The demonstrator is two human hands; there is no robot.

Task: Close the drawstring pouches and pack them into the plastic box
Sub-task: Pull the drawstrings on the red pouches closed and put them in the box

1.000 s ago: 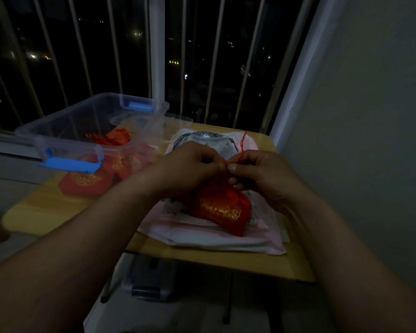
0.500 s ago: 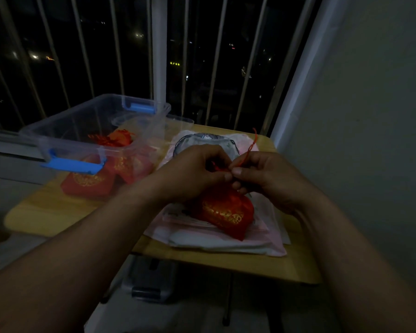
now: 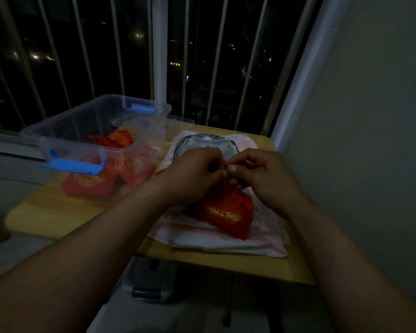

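A red drawstring pouch (image 3: 226,211) with gold print hangs just over a stack of pale cloth bags. My left hand (image 3: 193,175) and my right hand (image 3: 264,177) meet at its gathered neck, each pinching the red drawstring (image 3: 255,163), which loops out over my right hand. To the left stands the clear plastic box (image 3: 65,131) with blue latches; several red pouches (image 3: 115,140) lie inside it. A grey pouch (image 3: 203,141) lies behind my hands.
The pale cloth bags (image 3: 226,243) are stacked on a small wooden table (image 3: 46,212). White window bars rise behind the table. A wall runs close along the right. A dark object sits on the floor under the table.
The drawstring loop that stood up above my right hand now lies lower, over its fingers. Both hands stay pinched together at the pouch's neck.
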